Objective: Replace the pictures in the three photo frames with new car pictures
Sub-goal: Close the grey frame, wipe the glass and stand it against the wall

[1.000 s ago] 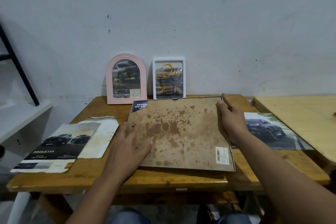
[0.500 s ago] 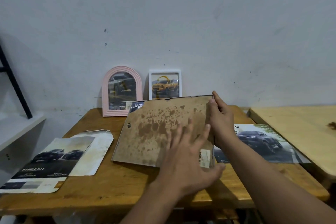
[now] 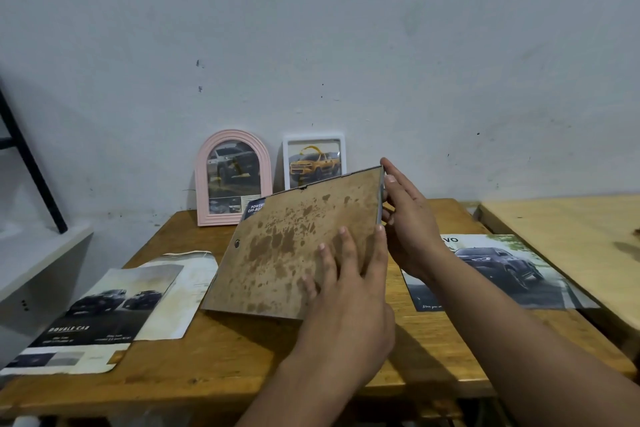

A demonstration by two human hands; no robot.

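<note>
A large frame [image 3: 291,246] shows its stained brown backing board and is tilted up off the wooden table [image 3: 221,364], its near-left edge low. My right hand [image 3: 408,222] grips its right edge. My left hand [image 3: 346,291] lies flat on the board's lower right corner. A blue car picture [image 3: 254,208] peeks out at the frame's top left. Against the wall stand a pink arched frame [image 3: 232,177] and a white frame [image 3: 314,159], each holding a car picture. A dark car picture [image 3: 498,270] lies at the right.
Two stained old pictures [image 3: 104,308] lie on the table's left side. A second, lighter table [image 3: 568,239] adjoins at the right. A white shelf [image 3: 38,260] and a black slanted bar [image 3: 27,163] stand at the left. The wall is close behind the frames.
The large frame has been lifted from flat on the table to tilted up. My left hand moved from its left edge across to the lower right corner. My right hand kept its grip.
</note>
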